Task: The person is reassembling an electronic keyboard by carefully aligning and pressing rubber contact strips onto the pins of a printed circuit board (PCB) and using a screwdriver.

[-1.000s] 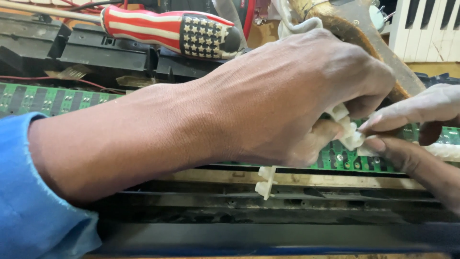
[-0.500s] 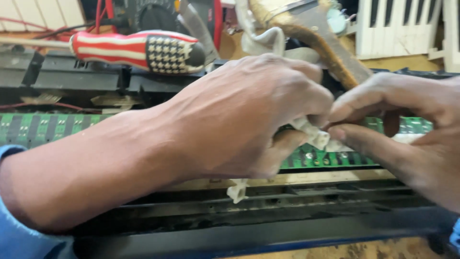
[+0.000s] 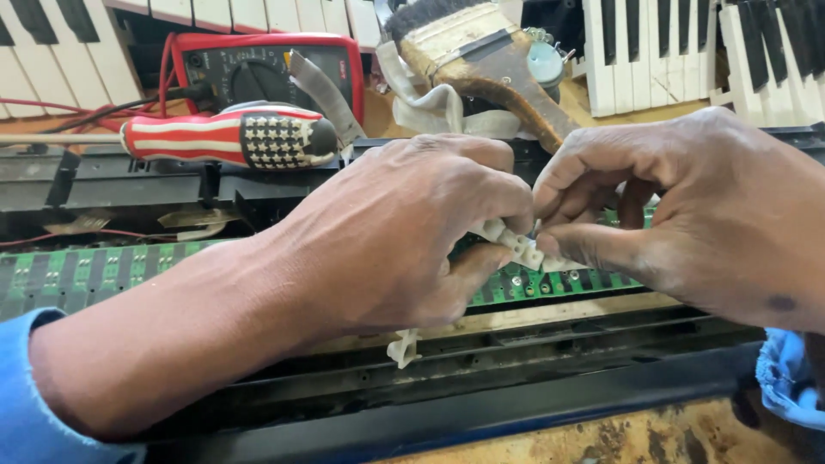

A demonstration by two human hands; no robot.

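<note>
Presently, at centre frame: your left hand [image 3: 412, 241] and right hand [image 3: 687, 215], fingers of both pinched on one pale rubber contact strip [image 3: 524, 249], held just above the green circuit board [image 3: 103, 275].

- Handling: keep the strip level and pull evenly (it looks soft and may tear); let its loose end [image 3: 402, 348] hang free of the black frame [image 3: 516, 378].
- Upper left: red multimeter [image 3: 258, 73], rectangular; below it a screwdriver [image 3: 232, 137] with striped, starred handle.
- Top centre: worn brush [image 3: 481, 60].
- Upper right: piano keys [image 3: 670, 51].
</note>
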